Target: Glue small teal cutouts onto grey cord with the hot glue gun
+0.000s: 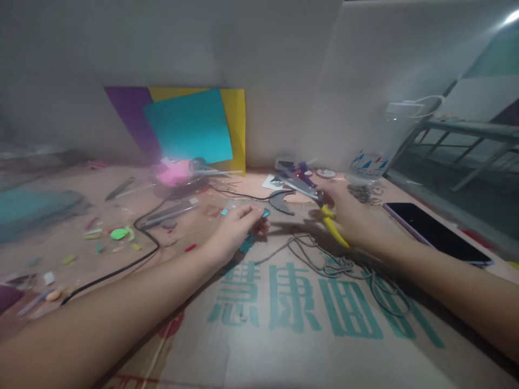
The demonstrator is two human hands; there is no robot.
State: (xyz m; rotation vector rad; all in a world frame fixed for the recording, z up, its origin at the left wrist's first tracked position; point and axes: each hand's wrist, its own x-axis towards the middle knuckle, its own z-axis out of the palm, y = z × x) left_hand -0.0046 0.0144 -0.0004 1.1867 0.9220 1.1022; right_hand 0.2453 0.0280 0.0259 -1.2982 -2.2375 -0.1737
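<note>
My left hand is closed in a pinch on a small teal piece, whose edge shows at the fingertips. More teal scraps lie on the cardboard just under that hand. To the right, my right hand, somewhat blurred, grips yellow-handled scissors. Their metal blades point away to the upper left, apart from the teal piece. Loose grey cord lies tangled below and between my hands. A dark grey crescent-shaped piece rests just beyond my left fingertips.
A phone lies at the right; a clear plastic cup stands behind it. A dark blue object with a red light sits at the back. Coloured sheets lean on the wall. A black cable and colourful scraps cover the left.
</note>
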